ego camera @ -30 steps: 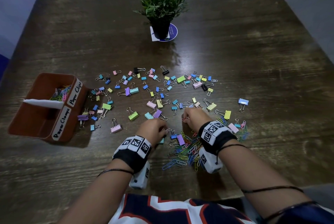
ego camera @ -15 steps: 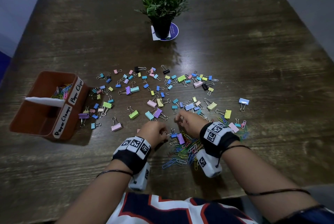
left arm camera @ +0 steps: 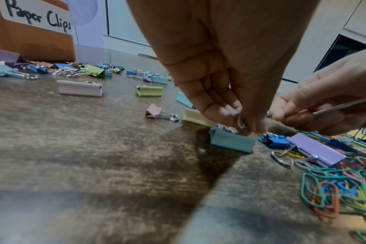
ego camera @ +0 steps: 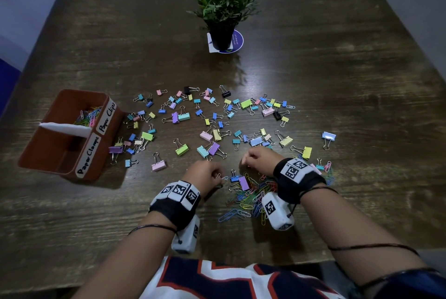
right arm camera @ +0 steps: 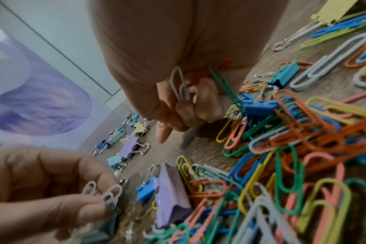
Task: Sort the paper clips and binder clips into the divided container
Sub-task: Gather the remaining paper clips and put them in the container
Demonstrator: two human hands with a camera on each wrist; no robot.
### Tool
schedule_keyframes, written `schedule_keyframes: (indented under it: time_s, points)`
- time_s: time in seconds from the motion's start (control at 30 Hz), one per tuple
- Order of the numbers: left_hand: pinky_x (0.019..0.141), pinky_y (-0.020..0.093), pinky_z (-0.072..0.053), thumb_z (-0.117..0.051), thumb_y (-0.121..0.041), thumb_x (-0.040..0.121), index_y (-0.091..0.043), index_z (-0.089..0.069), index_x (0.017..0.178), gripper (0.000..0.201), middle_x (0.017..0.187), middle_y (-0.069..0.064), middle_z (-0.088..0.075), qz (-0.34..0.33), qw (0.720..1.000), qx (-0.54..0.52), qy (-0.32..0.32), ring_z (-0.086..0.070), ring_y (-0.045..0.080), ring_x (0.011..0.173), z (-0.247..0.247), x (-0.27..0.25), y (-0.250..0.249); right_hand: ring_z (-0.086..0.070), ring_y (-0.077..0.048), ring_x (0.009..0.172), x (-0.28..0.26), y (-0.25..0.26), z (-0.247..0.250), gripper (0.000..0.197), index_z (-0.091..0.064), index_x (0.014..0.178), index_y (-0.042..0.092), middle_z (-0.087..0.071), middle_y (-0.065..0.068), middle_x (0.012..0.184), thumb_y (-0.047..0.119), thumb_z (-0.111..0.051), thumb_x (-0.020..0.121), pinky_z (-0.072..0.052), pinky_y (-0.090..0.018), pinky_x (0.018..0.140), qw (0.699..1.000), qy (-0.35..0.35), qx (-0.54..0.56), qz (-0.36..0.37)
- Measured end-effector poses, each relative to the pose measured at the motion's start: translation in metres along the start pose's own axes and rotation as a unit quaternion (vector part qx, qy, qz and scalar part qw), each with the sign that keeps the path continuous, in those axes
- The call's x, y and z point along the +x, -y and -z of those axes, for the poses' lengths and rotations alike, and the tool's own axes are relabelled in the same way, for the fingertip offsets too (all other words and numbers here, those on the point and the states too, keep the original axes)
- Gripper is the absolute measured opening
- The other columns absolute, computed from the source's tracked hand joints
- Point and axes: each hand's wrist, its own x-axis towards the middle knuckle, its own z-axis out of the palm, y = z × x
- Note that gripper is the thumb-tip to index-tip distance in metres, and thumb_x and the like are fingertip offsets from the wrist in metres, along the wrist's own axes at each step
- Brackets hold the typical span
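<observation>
My left hand (ego camera: 220,176) hovers at the left edge of a heap of coloured paper clips (ego camera: 253,198) and pinches pale paper clips (left arm camera: 240,121) at its fingertips, just above a teal binder clip (left arm camera: 230,142). My right hand (ego camera: 245,162) is over the heap's far side, fingers curled round several paper clips (right arm camera: 181,85) in grey, orange and green. Many pastel binder clips (ego camera: 205,120) lie scattered beyond both hands. The brown divided container (ego camera: 31,154) stands at the left. Its far compartment, labelled Paper Clips, holds coloured paper clips (ego camera: 90,115); nothing shows in the near one, labelled Paper Clamps.
A potted plant (ego camera: 223,9) stands on a round coaster at the back centre. A purple binder clip (ego camera: 243,182) and a blue one (ego camera: 233,178) lie on the heap between my hands. The wooden table (ego camera: 350,69) stretches bare to the right and rear.
My right hand has shifted slightly left and nearer, closer to my left hand. The left hand has barely moved.
</observation>
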Motion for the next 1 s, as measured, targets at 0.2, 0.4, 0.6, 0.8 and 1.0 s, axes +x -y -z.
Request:
schedule_keyframes:
  time_s: [0.2, 0.4, 0.6, 0.8, 1.0]
  points:
    - [0.072, 0.024, -0.038, -0.068, -0.021, 0.087, -0.016, -0.070, 0.102, 0.016, 0.098, 0.003, -0.068, -0.005, 1.000, -0.011, -0.007, -0.059, 0.019, 0.093, 0.002, -0.003, 0.000, -0.048, -0.001, 0.067, -0.004, 0.010, -0.007, 0.004, -0.065, 0.089, 0.015, -0.051, 0.015, 0.073, 0.013, -0.062, 0.089, -0.040, -0.020, 0.066, 0.983, 0.009, -0.173, 0.060]
    - [0.076, 0.026, -0.044, -0.069, -0.022, 0.086, -0.017, -0.071, 0.100, 0.015, 0.095, 0.002, -0.069, 0.001, 1.000, -0.021, -0.008, -0.060, 0.017, 0.090, 0.000, -0.006, 0.003, -0.058, -0.021, 0.092, -0.004, 0.018, -0.019, 0.015, -0.065, 0.102, 0.006, -0.065, -0.009, 0.103, 0.014, -0.058, 0.091, -0.043, -0.027, 0.072, 0.951, 0.047, -0.301, 0.045]
    - [0.079, 0.029, -0.046, -0.068, -0.023, 0.086, -0.017, -0.070, 0.099, 0.014, 0.095, 0.002, -0.068, 0.002, 1.000, -0.017, -0.006, -0.061, 0.019, 0.092, 0.000, -0.004, 0.004, -0.058, -0.024, 0.088, -0.002, 0.024, -0.025, 0.015, -0.063, 0.095, 0.004, -0.065, -0.014, 0.101, 0.007, -0.049, 0.092, -0.043, -0.028, 0.071, 0.944, 0.059, -0.323, 0.028]
    - [0.078, 0.028, -0.046, -0.066, -0.022, 0.088, -0.016, -0.070, 0.101, 0.015, 0.095, 0.003, -0.067, -0.002, 1.000, -0.018, -0.014, -0.060, 0.020, 0.092, 0.008, -0.006, 0.011, -0.048, -0.022, 0.081, -0.004, 0.035, -0.014, 0.022, -0.047, 0.074, 0.014, -0.056, -0.011, 0.096, 0.008, -0.046, 0.095, -0.039, -0.025, 0.064, 0.933, 0.032, -0.358, 0.003]
    - [0.069, 0.022, -0.039, -0.069, -0.020, 0.087, -0.018, -0.071, 0.098, 0.012, 0.083, -0.004, -0.060, 0.009, 0.996, -0.064, -0.054, -0.055, 0.012, 0.080, 0.031, -0.012, 0.031, -0.059, -0.028, 0.088, 0.007, 0.058, -0.004, 0.013, -0.057, 0.096, 0.006, -0.062, -0.014, 0.100, 0.009, -0.044, 0.095, -0.051, -0.036, 0.076, 0.948, -0.040, -0.315, -0.003]
